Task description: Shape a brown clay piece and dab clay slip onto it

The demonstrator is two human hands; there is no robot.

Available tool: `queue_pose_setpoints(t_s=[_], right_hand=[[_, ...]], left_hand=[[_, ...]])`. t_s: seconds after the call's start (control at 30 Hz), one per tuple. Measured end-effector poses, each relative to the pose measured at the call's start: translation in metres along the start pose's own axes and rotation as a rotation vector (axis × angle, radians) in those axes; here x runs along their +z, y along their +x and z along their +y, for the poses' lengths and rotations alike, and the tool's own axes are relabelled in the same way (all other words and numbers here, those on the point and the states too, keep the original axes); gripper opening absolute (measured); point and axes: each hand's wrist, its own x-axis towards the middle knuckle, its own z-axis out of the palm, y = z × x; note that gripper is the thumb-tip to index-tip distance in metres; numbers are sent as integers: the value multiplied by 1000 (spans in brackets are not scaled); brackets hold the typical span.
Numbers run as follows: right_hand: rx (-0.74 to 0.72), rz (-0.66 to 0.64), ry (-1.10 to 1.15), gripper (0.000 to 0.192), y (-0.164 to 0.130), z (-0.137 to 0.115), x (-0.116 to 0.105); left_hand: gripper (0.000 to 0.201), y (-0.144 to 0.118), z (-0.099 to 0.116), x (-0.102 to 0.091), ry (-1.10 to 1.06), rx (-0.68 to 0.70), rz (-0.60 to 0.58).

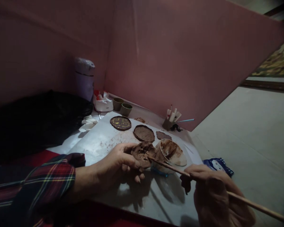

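My left hand (pixel 126 160) grips a lump of brown clay (pixel 144 155) with a rough, hollowed face, thumb in front and fingers behind. My right hand (pixel 217 192) is closed around a long thin wooden stick (pixel 171 167). Its brown-smeared far end touches the clay lump. Just behind the lump, a tilted tub (pixel 177 155) is coated inside with brown residue. Beyond my hands lie a round rimmed brown disc (pixel 144 133), a second disc with yellow specks (pixel 120 123) and a smaller flat brown piece (pixel 163 135).
Two dark cups (pixel 126 109) and a tissue pack (pixel 103 102) stand at the back, near a lilac container (pixel 84 78). A holder with sticks (pixel 168 123) is at the back right. A black bag (pixel 42 116) fills the left. A blue packet (pixel 217 165) lies right.
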Motion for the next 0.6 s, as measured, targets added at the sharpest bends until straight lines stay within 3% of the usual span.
queue_pose_setpoints(t_s=[0.33,0.6], right_hand=[[18,-132,-156,25,-5,-1,-7],[58,-84,-135,21,-5,-2,-3]], left_hand=[[63,-4,3,0,34,-31,-7],[60,-2,2,0,39,-12,11]])
